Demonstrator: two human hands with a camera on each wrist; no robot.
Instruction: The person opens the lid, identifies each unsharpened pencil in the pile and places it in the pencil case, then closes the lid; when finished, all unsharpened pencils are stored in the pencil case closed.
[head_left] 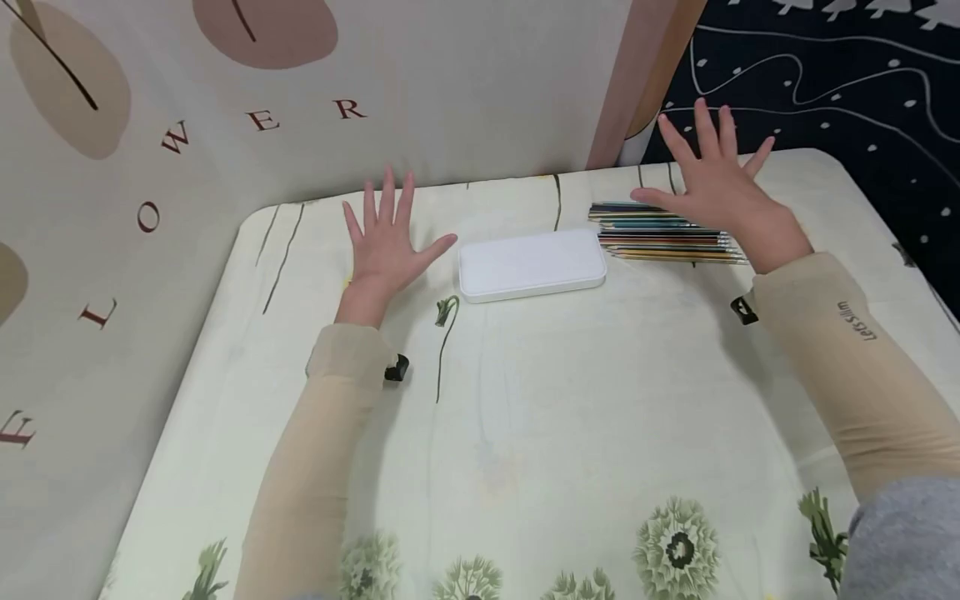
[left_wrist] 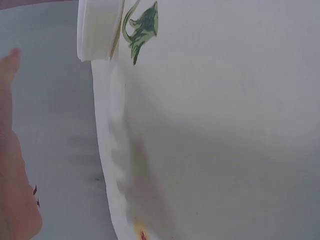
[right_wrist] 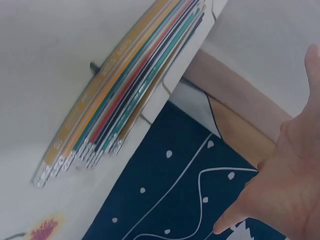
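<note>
My left hand [head_left: 385, 250] is spread wide left of a white rectangular case [head_left: 532, 265], fingers straight and holding nothing. My right hand [head_left: 716, 187], also spread and holding nothing, overlaps the right end of a row of pencils [head_left: 660, 236] in the head view. Several pencils [right_wrist: 120, 85] in yellow, teal, red and dark colours lie side by side, their silver ends showing in the right wrist view. One end of the white case [left_wrist: 100, 30] appears at the top of the left wrist view, with part of the left hand [left_wrist: 15, 185] at that view's left edge.
A pale cloth with printed flowers covers the table [head_left: 570, 400]. Behind it hangs a light curtain [head_left: 450, 83] with letters and round shapes. Dark patterned fabric [head_left: 847, 92] stands at the back right, beside a brown post [head_left: 663, 67].
</note>
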